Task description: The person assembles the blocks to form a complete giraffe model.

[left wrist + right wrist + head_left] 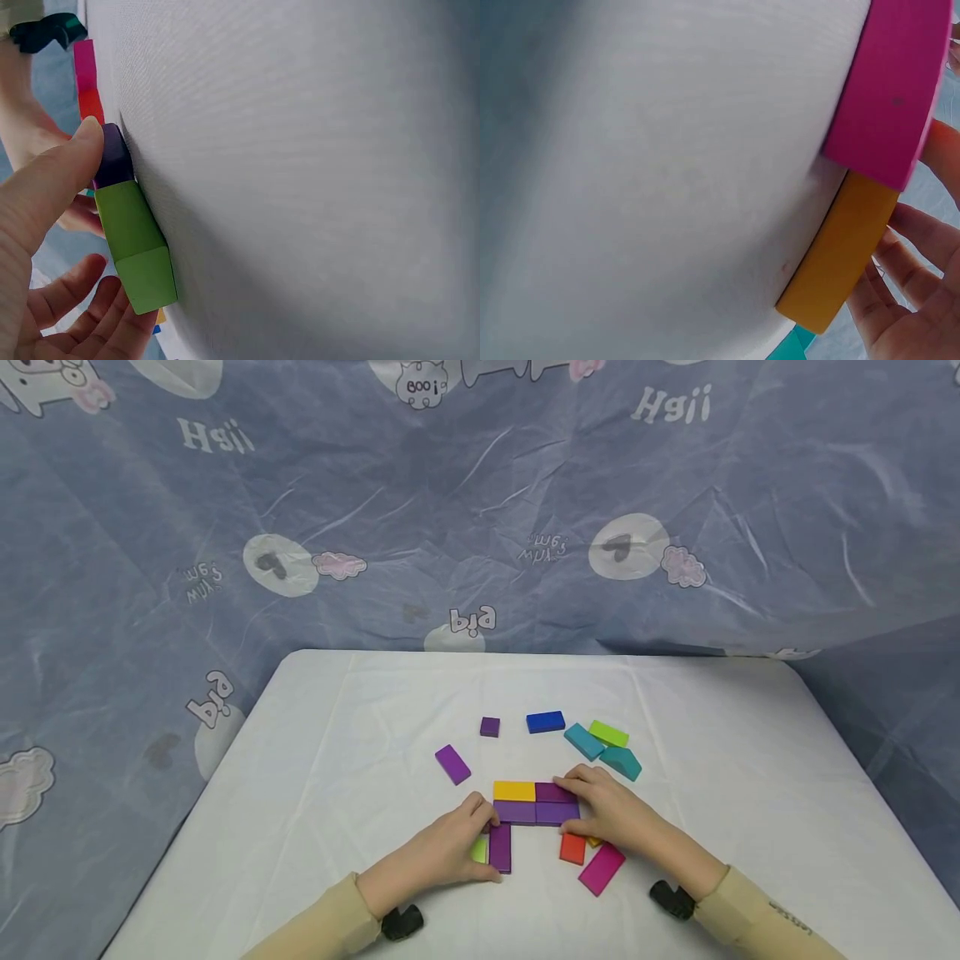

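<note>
A yellow block (514,791), a dark purple block (553,792) and two violet blocks (514,812) lie together as a rectangle. Below its left end stands a purple block (499,848) lengthwise toward me. My left hand (446,843) pinches that purple block between thumb at its near end and fingers at its far end. Beside it, a green block (135,244) is partly covered by the hand in the head view. My right hand (611,806) grips the rectangle's right end, with fingers at the far edge and thumb at the near edge.
Near the right hand lie a red block (572,849), a magenta block (602,869) and an orange block (840,251). Farther back are a blue block (545,722), teal blocks (583,742), a lime block (608,733), a small purple block (490,727) and a violet block (453,764).
</note>
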Tool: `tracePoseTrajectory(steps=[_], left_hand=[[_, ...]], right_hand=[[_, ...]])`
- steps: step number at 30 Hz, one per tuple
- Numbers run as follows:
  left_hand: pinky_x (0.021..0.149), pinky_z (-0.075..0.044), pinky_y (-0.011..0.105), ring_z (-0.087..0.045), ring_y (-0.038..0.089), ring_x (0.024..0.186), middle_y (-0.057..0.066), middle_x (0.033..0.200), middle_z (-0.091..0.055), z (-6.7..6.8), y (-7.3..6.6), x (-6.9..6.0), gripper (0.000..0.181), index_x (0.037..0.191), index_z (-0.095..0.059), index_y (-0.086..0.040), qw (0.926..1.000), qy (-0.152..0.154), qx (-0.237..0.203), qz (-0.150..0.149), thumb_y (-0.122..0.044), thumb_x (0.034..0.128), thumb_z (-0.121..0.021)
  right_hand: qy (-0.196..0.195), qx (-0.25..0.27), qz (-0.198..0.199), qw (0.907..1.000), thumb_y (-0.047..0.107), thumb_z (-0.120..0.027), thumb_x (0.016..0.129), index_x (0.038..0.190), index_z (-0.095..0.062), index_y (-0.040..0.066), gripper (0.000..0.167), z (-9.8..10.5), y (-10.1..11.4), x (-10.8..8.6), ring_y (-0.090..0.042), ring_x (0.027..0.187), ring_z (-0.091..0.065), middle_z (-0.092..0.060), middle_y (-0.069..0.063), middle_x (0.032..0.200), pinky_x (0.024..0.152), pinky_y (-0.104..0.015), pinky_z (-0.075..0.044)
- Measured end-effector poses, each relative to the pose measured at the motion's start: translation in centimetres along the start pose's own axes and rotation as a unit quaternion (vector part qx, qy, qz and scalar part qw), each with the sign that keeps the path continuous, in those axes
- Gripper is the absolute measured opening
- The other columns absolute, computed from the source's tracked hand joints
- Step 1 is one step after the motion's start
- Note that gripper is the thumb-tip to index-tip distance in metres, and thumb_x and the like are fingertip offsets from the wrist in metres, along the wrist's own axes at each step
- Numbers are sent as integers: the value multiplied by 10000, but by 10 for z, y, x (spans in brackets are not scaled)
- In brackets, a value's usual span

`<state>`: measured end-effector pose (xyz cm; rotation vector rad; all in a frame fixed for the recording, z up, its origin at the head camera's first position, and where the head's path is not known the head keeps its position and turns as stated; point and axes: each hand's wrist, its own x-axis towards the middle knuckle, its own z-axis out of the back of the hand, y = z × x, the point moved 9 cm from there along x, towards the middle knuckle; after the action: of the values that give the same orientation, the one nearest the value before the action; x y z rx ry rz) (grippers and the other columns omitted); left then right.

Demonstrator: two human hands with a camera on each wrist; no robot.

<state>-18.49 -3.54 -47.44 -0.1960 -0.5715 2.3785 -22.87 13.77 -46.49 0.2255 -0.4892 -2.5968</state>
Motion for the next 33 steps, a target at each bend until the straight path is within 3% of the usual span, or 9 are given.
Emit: tracePoseTrajectory(steps=[11, 18, 28, 33], left_hand=[[829, -488, 146, -488, 24, 884, -53, 1032, -489, -1, 4, 1, 583, 1096, -564, -124, 9998, 112, -129, 126, -435, 711, -871], [876, -498, 217, -499, 42, 929, -73, 1050, -539, 6, 15, -10, 578, 1117, -597, -168, 9990, 201, -120, 375, -499, 713, -844], [935, -489, 242, -514, 51, 981, -111, 1033, -590, 13, 22, -23, 442, 1090, -650, -196, 9981, 475, -227, 304, -357, 736, -859], [869, -498, 215, -518, 38, 929, -117, 1001, -605, 10, 20, -23, 364, 1069, -657, -198, 9988, 445, -140, 177, -341, 782, -831]], right_hand=[[8, 47, -23, 10000, 388, -838, 763, 1315, -635, 91, 659, 0, -1, -1, -202, 1082, -554, -620, -40, 1195, 912, -389, -556], [17, 49, 11, 10000, 390, -834, 767, 1322, -628, 88, 664, -1, -2, 0, -205, 1092, -550, -618, -43, 1208, 914, -389, -555], [15, 36, 22, 10000, 384, -834, 768, 1323, -628, 91, 661, 0, -1, 0, -205, 1094, -550, -615, -45, 1208, 911, -384, -557], [-6, 42, 32, 10000, 377, -834, 770, 1324, -627, 87, 658, 0, -1, -1, -207, 1094, -549, -614, -45, 1209, 920, -391, -553]])
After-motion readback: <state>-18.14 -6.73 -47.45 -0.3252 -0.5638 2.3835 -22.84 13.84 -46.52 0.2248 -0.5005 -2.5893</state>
